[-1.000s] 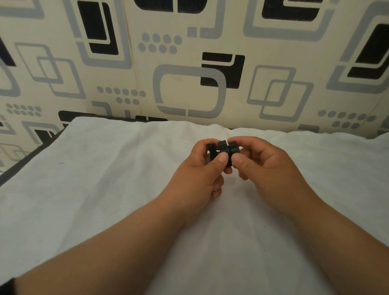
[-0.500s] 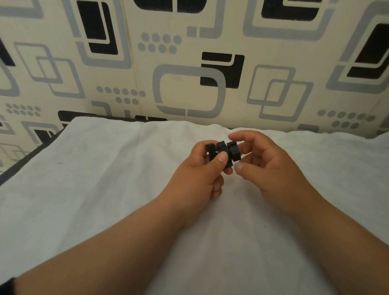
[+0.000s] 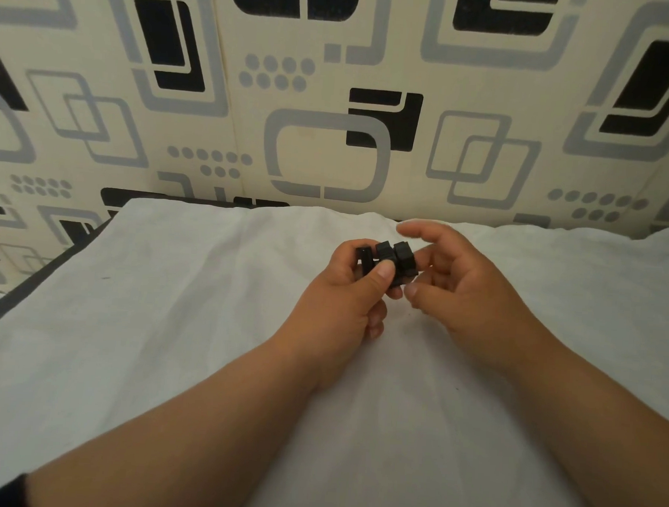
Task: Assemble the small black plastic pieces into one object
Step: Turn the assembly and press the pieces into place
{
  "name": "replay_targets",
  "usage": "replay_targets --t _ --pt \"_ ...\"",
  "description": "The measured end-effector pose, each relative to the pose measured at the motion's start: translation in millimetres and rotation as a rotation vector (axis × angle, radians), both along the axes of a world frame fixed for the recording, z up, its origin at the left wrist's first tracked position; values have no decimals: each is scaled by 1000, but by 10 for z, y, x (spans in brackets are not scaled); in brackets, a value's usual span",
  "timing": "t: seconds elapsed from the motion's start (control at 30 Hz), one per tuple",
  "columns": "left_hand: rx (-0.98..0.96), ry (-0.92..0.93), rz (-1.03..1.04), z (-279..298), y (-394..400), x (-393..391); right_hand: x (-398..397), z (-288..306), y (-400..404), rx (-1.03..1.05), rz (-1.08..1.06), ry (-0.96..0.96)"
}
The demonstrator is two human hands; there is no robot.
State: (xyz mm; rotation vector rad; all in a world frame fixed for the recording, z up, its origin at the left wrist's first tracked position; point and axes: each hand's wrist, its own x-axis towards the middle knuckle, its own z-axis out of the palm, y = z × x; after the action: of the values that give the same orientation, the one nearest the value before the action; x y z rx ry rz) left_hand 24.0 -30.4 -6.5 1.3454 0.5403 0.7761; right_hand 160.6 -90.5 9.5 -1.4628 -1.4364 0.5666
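A cluster of small black plastic pieces (image 3: 396, 262) is held above the white cloth near the middle of the head view. My left hand (image 3: 346, 292) pinches it, thumb on the front face and fingers behind. My right hand (image 3: 463, 283) sits just to the right with its fingers spread; the index finger arches over the top and the middle fingers lie close to or against the cluster's right side. The lower part of the cluster is hidden behind my left thumb.
A white cloth (image 3: 165, 341) covers the surface under both forearms. A dark edge (image 3: 32, 288) runs along its left side. A wall panel (image 3: 333, 98) with black and grey shapes rises right behind the cloth's far edge.
My right hand has let go of the black cluster and spread its fingers, drawing slightly to the right. My left hand keeps holding the pieces in the same spot.
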Motion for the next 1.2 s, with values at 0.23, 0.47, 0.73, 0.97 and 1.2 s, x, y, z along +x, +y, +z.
replay_targets --t 0.23,0.47,0.73,0.97,1.2 --pt "11 16 -6 -5 6 4 9 18 23 -32 -123 14" --pt "46 43 -2 -2 -1 5 -27 53 24 -101 -176 17" --pt "54 29 -3 32 -24 0 -44 61 -7 -99 -106 66" --pt "147 88 -7 32 -41 -6 -63 122 -3 -194 -175 82" --pt "145 117 12 30 -42 1 -99 118 41 -308 -197 156"
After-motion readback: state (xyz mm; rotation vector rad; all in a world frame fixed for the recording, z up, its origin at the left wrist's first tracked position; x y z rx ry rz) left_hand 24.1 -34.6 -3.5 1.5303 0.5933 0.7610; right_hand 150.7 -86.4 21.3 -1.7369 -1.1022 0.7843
